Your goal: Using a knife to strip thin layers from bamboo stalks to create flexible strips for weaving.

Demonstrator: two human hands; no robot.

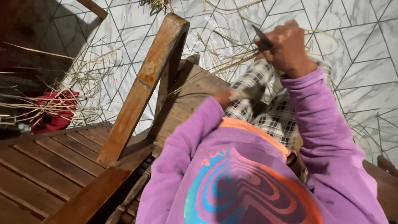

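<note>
Purple sweatshirt with a swirled orange-and-blue print (248, 186) fills the near view, checked black-and-white cloth (273, 112) over the lap. Right hand (286, 47) closed tight on a dark narrow blade (262, 36), blade tip up-left, at the end of thin pale cane strips (232, 56). Left hand (224, 96) mostly hidden by the sleeve; grip cannot be told, it sits at a pale strip end just above the lap. Strips run from the hands out over a brown slatted wooden bench (45, 174) with a worn angled rail (145, 83). Floor: white marbled tiles with dark diamond lines (365, 49), loose strips scattered, red cloth bundle (56, 110) at left.
</note>
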